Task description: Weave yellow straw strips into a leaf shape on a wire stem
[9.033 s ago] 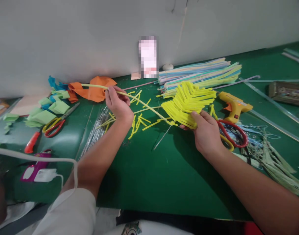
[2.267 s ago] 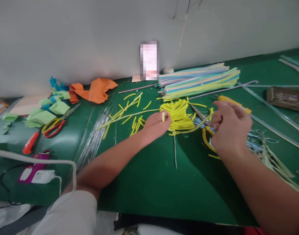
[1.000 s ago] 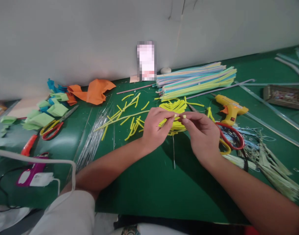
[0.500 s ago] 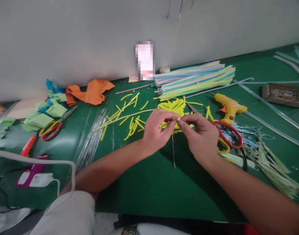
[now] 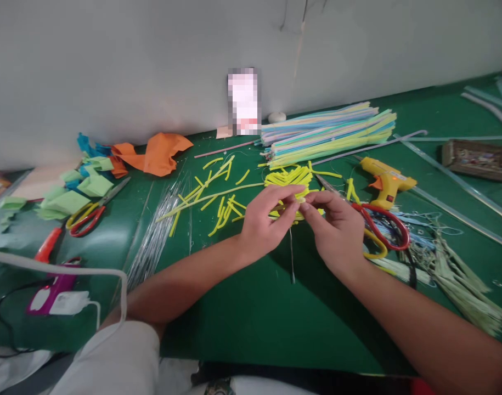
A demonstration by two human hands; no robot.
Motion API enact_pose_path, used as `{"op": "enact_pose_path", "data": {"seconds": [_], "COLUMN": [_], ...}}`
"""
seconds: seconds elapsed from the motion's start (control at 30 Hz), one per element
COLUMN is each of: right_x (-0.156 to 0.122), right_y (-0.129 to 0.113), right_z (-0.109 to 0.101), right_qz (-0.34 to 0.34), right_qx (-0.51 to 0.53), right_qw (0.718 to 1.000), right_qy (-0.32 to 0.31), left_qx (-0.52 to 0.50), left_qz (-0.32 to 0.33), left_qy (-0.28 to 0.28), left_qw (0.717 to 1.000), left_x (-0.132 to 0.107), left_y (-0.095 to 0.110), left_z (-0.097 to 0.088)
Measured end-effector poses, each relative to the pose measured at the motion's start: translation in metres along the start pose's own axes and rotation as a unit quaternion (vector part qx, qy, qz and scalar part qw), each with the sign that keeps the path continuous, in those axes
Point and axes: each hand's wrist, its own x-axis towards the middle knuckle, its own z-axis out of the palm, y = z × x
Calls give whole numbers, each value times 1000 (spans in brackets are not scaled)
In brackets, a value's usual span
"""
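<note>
Between the fingertips of both hands sits a small pale-yellow piece of pipe cleaner (image 5: 301,201), mostly covered by the fingers. My left hand (image 5: 261,219) pinches it from the left, and my right hand (image 5: 339,230) grips it from the right with thumb and forefinger. Below the fingers hangs a thin wire (image 5: 292,258); its upper end is hidden. Just behind the hands lies a heap of short bright-yellow pipe cleaner pieces (image 5: 289,176). Red-and-yellow scissors (image 5: 399,233) rest beside my right hand, their blades partly behind it.
Behind lies a bundle of pastel pipe cleaners (image 5: 328,134). A yellow glue gun (image 5: 384,178) and a small tray (image 5: 473,159) are to the right. Leftward are clear wires (image 5: 160,225), other scissors (image 5: 96,211), orange paper (image 5: 164,153) and a purple power strip (image 5: 61,285). A phone (image 5: 244,101) leans on the wall.
My fingers have shifted slightly around the small yellow piece, with the right hand's fingertips moving a little. Both hands keep their pinch, and the table items stay put.
</note>
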Motion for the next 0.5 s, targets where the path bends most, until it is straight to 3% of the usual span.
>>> {"op": "enact_pose_path", "data": {"seconds": [0.3, 0.5], "right_x": [-2, -3], "right_y": [5, 5], "right_z": [1, 1], "right_qz": [-14, -14], "right_qx": [11, 2], "right_qw": [1000, 1000], "right_qy": [4, 2], "left_qx": [95, 12], "left_qz": [44, 12], "left_qy": [17, 12], "left_qw": [994, 1000], "left_x": [4, 2], "left_y": [2, 1], "left_z": [-3, 0]}}
